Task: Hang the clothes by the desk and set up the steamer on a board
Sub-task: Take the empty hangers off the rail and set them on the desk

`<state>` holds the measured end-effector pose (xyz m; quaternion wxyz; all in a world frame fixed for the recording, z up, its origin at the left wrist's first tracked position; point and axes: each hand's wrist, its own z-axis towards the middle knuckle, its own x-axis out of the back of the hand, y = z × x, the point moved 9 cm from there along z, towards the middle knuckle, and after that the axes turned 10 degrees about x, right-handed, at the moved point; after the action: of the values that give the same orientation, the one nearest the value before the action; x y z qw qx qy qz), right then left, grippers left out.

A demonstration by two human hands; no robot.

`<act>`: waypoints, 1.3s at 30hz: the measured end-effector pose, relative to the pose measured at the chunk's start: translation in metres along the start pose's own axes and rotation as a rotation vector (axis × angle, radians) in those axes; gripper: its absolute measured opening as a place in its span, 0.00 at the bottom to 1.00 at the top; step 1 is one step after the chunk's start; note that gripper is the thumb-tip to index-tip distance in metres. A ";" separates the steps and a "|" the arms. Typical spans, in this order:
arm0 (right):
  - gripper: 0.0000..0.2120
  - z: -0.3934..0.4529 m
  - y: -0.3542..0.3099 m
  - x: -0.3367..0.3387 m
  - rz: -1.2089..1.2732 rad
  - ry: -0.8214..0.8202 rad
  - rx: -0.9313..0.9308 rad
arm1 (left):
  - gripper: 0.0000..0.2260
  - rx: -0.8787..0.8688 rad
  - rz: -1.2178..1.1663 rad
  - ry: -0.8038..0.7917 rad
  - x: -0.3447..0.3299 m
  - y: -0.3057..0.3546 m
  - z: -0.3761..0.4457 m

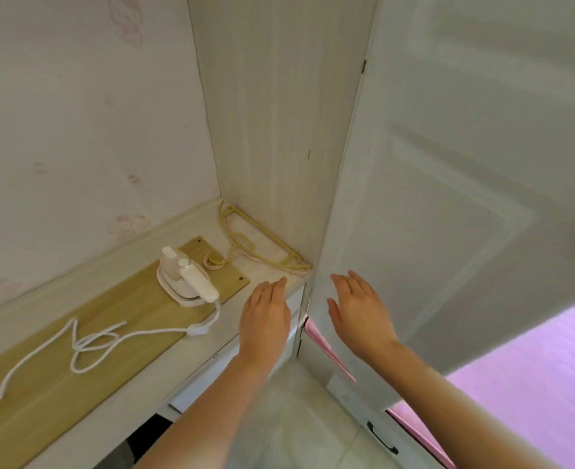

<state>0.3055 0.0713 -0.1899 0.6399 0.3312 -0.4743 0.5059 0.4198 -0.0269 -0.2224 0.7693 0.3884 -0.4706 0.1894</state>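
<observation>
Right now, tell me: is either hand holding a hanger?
No. Both the left hand and right hand are flat, fingers straight, while the hangers lie on the desk.

White handheld steamer (186,277) stands on the wooden board (76,340) (far end); its white cord (86,343) trails loosely along it. Yellow and pink hangers (255,247) lie flat just beyond, in the corner.

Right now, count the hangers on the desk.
2, overlapping in the corner by the wardrobe: a yellow hanger on top and a pink hanger beneath it, its hook toward the steamer. More may lie hidden underneath.
</observation>
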 end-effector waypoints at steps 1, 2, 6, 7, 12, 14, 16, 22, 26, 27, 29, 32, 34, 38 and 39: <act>0.21 -0.005 0.005 0.011 -0.004 0.027 -0.004 | 0.21 -0.011 -0.032 0.028 0.005 0.010 -0.001; 0.21 -0.010 0.010 0.021 -0.012 0.050 -0.005 | 0.21 -0.020 -0.069 0.053 0.010 0.020 -0.002; 0.20 -0.029 0.028 0.054 -0.050 0.113 0.015 | 0.20 -0.043 -0.171 0.090 0.018 0.061 -0.007; 0.20 -0.034 0.032 0.062 -0.058 0.125 0.018 | 0.19 -0.048 -0.174 0.090 0.018 0.070 -0.008; 0.20 -0.061 0.057 0.102 -0.089 0.181 0.052 | 0.17 -0.051 -0.251 0.123 0.023 0.120 -0.013; 0.20 -0.073 0.065 0.120 -0.088 0.209 0.080 | 0.17 -0.036 -0.304 0.153 0.034 0.144 -0.017; 0.19 -0.083 0.072 0.137 -0.086 0.234 0.119 | 0.16 -0.035 -0.358 0.191 0.046 0.168 -0.022; 0.18 -0.108 0.080 0.172 -0.130 0.265 0.299 | 0.16 -0.041 -0.442 0.273 0.084 0.242 -0.030; 0.16 -0.118 0.086 0.198 -0.125 0.307 0.378 | 0.15 -0.078 -0.514 0.340 0.110 0.277 -0.038; 0.16 -0.120 0.089 0.205 -0.108 0.324 0.380 | 0.15 -0.097 -0.526 0.344 0.115 0.285 -0.039; 0.15 -0.124 0.096 0.217 -0.043 0.358 0.360 | 0.16 -0.137 -0.562 0.331 0.124 0.299 -0.040; 0.15 -0.129 0.108 0.230 0.037 0.421 0.289 | 0.16 -0.188 -0.627 0.324 0.135 0.317 -0.040; 0.15 -0.131 0.114 0.240 0.067 0.468 0.242 | 0.17 -0.200 -0.641 0.329 0.141 0.325 -0.039; 0.19 -0.130 0.129 0.254 0.200 0.544 0.131 | 0.14 -0.198 -0.678 0.361 0.155 0.335 -0.034; 0.22 -0.127 0.132 0.257 0.247 0.553 0.102 | 0.13 -0.181 -0.717 0.355 0.158 0.335 -0.031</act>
<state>0.2226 0.3073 0.0025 0.6608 0.1525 -0.2927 0.6741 0.2945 0.1955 0.0474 0.8869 0.4198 -0.1803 -0.0687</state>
